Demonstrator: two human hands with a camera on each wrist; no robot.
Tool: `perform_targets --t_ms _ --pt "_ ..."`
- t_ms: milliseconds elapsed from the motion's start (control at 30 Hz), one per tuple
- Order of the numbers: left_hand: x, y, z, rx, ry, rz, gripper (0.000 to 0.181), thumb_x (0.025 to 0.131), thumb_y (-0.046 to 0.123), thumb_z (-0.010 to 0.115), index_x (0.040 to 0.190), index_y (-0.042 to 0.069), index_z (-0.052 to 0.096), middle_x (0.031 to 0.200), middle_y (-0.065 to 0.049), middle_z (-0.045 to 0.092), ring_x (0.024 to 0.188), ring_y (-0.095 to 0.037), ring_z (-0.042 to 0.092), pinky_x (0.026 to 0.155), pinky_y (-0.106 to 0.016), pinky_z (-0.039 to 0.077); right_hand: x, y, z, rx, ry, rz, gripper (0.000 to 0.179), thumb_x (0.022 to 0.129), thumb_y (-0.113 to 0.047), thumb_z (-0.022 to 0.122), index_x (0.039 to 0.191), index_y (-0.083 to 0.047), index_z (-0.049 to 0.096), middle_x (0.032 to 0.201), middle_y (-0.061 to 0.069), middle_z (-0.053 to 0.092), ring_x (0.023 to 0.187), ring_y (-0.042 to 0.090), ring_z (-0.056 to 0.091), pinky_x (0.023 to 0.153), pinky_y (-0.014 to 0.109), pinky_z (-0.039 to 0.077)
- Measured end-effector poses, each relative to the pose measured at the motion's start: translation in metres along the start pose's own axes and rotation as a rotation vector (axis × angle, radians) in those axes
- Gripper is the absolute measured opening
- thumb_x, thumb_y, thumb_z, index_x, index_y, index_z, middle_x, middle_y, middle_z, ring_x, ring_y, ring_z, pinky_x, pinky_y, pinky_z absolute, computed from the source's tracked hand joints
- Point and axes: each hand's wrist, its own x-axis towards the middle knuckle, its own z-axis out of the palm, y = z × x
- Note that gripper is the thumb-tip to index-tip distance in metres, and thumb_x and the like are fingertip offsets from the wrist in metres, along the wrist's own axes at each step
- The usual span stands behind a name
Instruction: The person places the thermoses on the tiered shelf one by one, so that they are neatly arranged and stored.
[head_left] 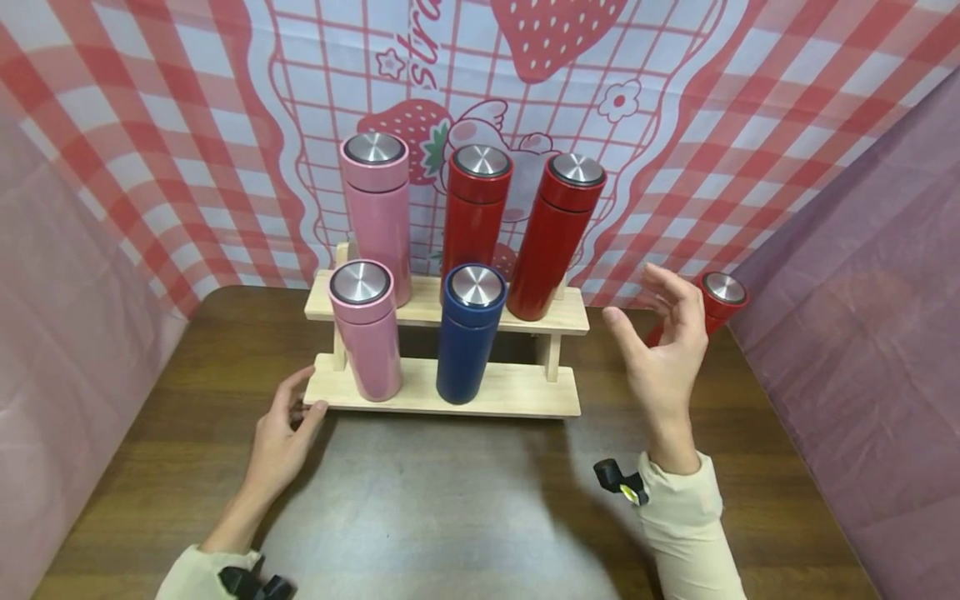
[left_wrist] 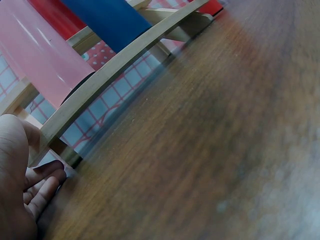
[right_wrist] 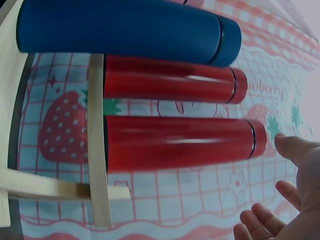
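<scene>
A two-tier wooden rack (head_left: 517, 390) stands on the table. My left hand (head_left: 277, 442) holds the left end of its lower shelf, thumb at the front corner; the left wrist view shows other fingers (left_wrist: 42, 195) below the board. On the lower shelf stand a pink thermos flask (head_left: 367, 342) and a blue thermos flask (head_left: 468, 342). The upper shelf bears another pink flask (head_left: 378, 217) and two red flasks, one in the middle (head_left: 472, 225) and one at the right (head_left: 551, 242). Right of the rack my right hand (head_left: 667, 358) is raised, thumb and fingers spread, holding nothing.
A further red flask (head_left: 722, 302) stands at the table's back right, partly hidden behind my right hand. A strawberry-patterned cloth (head_left: 660, 167) hangs behind the rack. Pink curtains flank both sides of the brown wooden table (head_left: 420, 500).
</scene>
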Motion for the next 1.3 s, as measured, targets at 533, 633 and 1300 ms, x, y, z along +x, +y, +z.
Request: perform_targets --t_ms 533,633,1300 --pt "-0.001 -0.002 0.000 -0.006 0.006 0.010 0.055 0.110 0.009 0.069 0.161 0.003 0.051 0.136 -0.031 0.072 0.100 0.007 0.060 0.089 -0.007 0.045 0.014 0.013 -0.033 -0.110 0.156 0.054 0.054 0.087 -0.004 0.091 0.137 0.000 0.072 0.130 0.007 0.071 0.122 0.023 0.065 0.104 0.032 0.051" --pt "-0.001 -0.002 0.000 -0.008 0.007 0.014 0.054 0.110 0.008 0.069 0.161 0.003 0.052 0.137 -0.031 0.071 0.101 0.007 0.060 0.090 -0.007 0.045 0.017 0.014 -0.037 -0.119 0.188 0.056 0.054 0.086 -0.007 0.092 0.136 -0.001 0.073 0.128 0.010 0.071 0.121 0.026 0.066 0.102 0.032 0.051" --pt "-0.001 -0.001 -0.001 0.011 0.002 0.011 0.055 0.110 0.009 0.070 0.161 0.003 0.051 0.136 -0.032 0.071 0.099 0.004 0.061 0.089 -0.007 0.045 0.031 0.014 -0.060 -0.213 0.355 0.112 0.051 0.081 -0.003 0.088 0.130 -0.006 0.077 0.118 0.004 0.071 0.111 0.017 0.067 0.096 0.028 0.050"
